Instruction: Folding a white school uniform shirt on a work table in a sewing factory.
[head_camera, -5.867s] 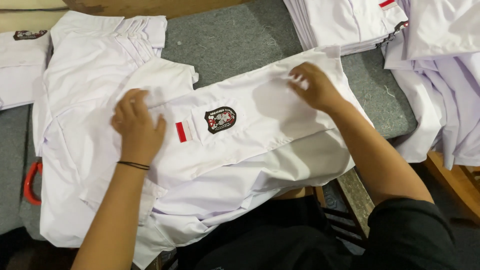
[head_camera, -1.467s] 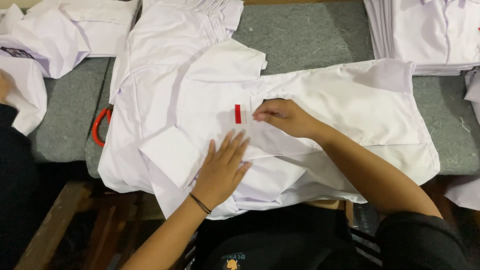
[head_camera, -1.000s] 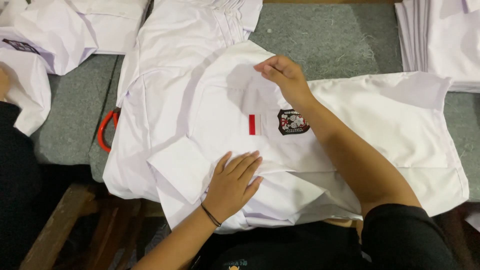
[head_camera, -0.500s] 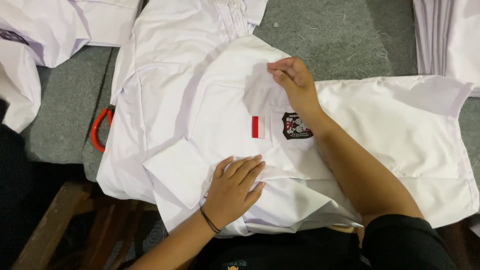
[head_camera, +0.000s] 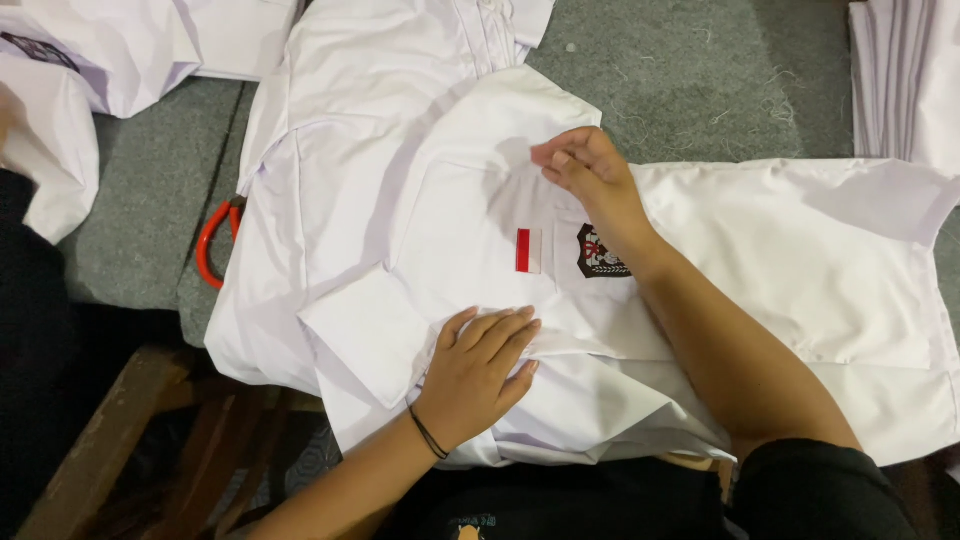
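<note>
The scissors (head_camera: 212, 243) at nine o'clock show only an orange handle; shirts hide the blades. The shirt stack (head_camera: 905, 75) at two o'clock is cut off by the edge.

A grey, felt-like cover (head_camera: 690, 70) spreads over the worktop, its nap rough and flecked with pale threads and lint. At the near left corner the cover ends and a brown wooden frame (head_camera: 95, 440) shows below it, with slats angling down into shadow. The space under the frame is dark and too dim to read. Light falls evenly from above, bright on the grey surface and casting only soft, short shadows. No walls or windows come into view.
</note>
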